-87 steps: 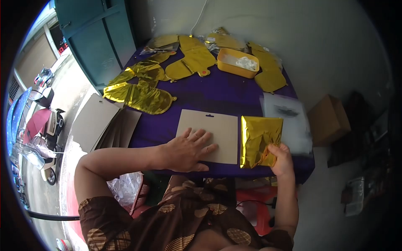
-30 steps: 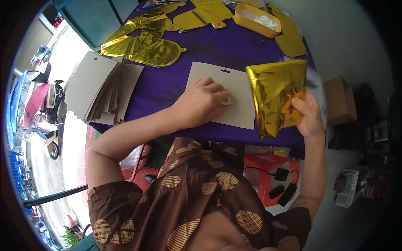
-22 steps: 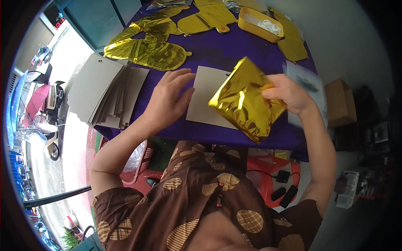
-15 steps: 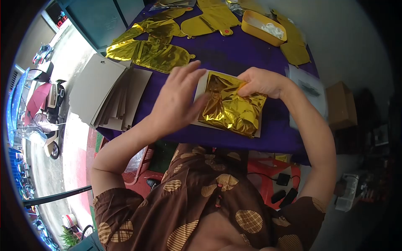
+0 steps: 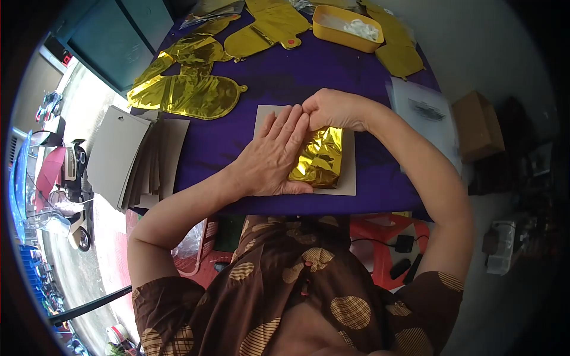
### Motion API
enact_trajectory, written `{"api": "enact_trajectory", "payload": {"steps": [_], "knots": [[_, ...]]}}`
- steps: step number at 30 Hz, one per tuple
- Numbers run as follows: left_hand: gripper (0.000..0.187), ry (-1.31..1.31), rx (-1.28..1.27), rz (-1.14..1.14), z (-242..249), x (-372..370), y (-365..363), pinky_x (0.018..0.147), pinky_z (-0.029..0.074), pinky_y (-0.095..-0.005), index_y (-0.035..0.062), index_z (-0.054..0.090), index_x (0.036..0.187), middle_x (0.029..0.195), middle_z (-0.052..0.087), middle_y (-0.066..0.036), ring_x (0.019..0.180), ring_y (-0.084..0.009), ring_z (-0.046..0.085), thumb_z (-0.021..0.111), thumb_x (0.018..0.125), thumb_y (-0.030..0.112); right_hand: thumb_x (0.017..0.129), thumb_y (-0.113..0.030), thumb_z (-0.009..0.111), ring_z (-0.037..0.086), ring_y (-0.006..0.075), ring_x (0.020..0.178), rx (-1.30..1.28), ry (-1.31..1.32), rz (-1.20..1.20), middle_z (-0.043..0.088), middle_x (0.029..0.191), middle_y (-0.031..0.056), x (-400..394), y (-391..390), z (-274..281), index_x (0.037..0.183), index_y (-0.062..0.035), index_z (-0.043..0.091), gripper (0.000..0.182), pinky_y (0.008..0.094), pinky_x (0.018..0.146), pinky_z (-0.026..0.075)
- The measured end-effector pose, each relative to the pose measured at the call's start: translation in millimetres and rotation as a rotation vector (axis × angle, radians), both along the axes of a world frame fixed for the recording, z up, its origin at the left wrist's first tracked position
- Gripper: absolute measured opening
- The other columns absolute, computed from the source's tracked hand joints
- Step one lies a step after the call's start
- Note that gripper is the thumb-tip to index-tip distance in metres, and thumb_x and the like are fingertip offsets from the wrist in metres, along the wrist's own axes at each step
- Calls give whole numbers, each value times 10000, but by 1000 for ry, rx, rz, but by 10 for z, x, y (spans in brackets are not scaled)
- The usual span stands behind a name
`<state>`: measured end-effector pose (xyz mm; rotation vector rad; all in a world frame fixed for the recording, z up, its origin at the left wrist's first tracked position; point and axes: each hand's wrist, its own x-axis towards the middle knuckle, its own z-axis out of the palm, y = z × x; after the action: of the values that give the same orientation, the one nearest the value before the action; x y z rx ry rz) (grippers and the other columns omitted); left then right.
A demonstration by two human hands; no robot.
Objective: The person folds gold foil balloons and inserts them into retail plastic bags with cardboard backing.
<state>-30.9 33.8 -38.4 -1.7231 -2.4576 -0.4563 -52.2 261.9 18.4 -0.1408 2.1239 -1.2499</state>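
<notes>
A folded gold foil balloon (image 5: pixel 320 159) lies on a grey cardboard sheet (image 5: pixel 348 172) on the purple tablecloth (image 5: pixel 297 65). My left hand (image 5: pixel 274 155) lies flat on the foil's left part, fingers together and pointing away from me. My right hand (image 5: pixel 334 109) rests at the foil's far edge with fingers curled, touching the left fingertips. Most of the foil and the card is hidden under both hands.
A fanned stack of grey cards (image 5: pixel 133 157) sits at the table's left edge. Flat gold balloons (image 5: pixel 190 95) lie beyond it, more by a yellow tray (image 5: pixel 347 25) at the back. A clear printed bag (image 5: pixel 424 113) lies right; a cardboard box (image 5: pixel 478 124) stands on the floor.
The foil packet came from my raised right hand down onto the card. My left hand went from hovering beside it to pressing flat on it, and my right hand moved to its far edge.
</notes>
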Motion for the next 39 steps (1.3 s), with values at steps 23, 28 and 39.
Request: {"api": "enact_trajectory", "payload": {"steps": [23, 28, 39], "knots": [[1051, 72, -159, 39, 95, 44, 114, 1173, 186, -626, 127, 309, 1578, 1579, 264, -303, 1438, -533, 258, 408, 837, 866, 808, 10, 704, 600, 333, 1036, 369, 1007, -14, 586, 1041, 137, 825, 452, -419, 1140, -18, 576, 356, 429, 909, 510], [995, 79, -150, 30, 83, 50, 113, 1164, 186, -637, 175, 342, 1570, 1574, 282, -292, 1429, -531, 260, 407, 848, 856, 810, 3, 704, 600, 333, 1022, 403, 964, -58, 585, 1030, 131, 825, 429, -428, 1134, -19, 586, 346, 429, 902, 508], [969, 82, -125, 32, 32, 49, 105, 1155, 177, -655, 205, 360, 1566, 1565, 297, -296, 1426, -547, 251, 412, 848, 852, 834, -34, 693, 591, 314, 996, 451, 1026, -155, 598, 1010, 118, 849, 481, -411, 1072, -6, 636, 246, 425, 880, 496]]}}
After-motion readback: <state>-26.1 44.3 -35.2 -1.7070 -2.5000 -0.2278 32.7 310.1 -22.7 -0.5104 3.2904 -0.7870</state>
